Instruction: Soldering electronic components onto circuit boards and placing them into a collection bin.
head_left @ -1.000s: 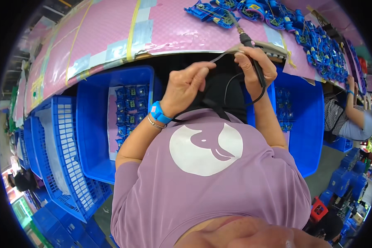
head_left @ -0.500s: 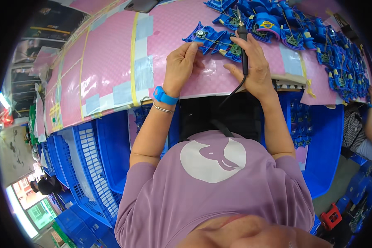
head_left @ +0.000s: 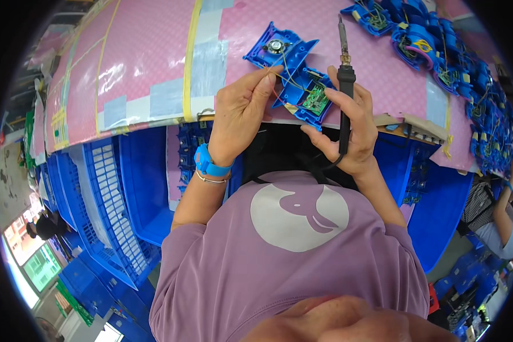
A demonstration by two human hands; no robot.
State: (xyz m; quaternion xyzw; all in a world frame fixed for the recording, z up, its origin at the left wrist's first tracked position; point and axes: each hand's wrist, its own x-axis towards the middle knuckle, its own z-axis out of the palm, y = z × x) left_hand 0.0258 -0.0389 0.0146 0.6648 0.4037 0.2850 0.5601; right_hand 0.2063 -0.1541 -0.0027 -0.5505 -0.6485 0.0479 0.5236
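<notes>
An opened blue plastic casing lies near the table's front edge in two wired halves. One is the speaker half (head_left: pixel 290 52), with a round silver speaker; the other is the board half (head_left: pixel 309 80), holding a green circuit board (head_left: pixel 315 100). My left hand (head_left: pixel 239 111) is closed, thumb and forefinger pinching thin red and yellowish wires (head_left: pixel 275 85) beside the halves. A black soldering iron (head_left: pixel 346 85) rests in my right hand (head_left: pixel 356 134), its metal tip pointing away from me. The same hand's fingers and thumb also reach around the right side of the board half.
A pink covering with yellow and pale tape spreads over the table (head_left: pixel 148 62). Many more blue casings (head_left: pixel 413 40) with wires are heaped at the far right. Blue bins (head_left: pixel 145 188) stand below the table edge. Another person's arm (head_left: pixel 504 196) shows at far right.
One casing has come away from the heap and nearer to me, between my hands. The soldering iron has stayed in my right hand. The whole view has shifted.
</notes>
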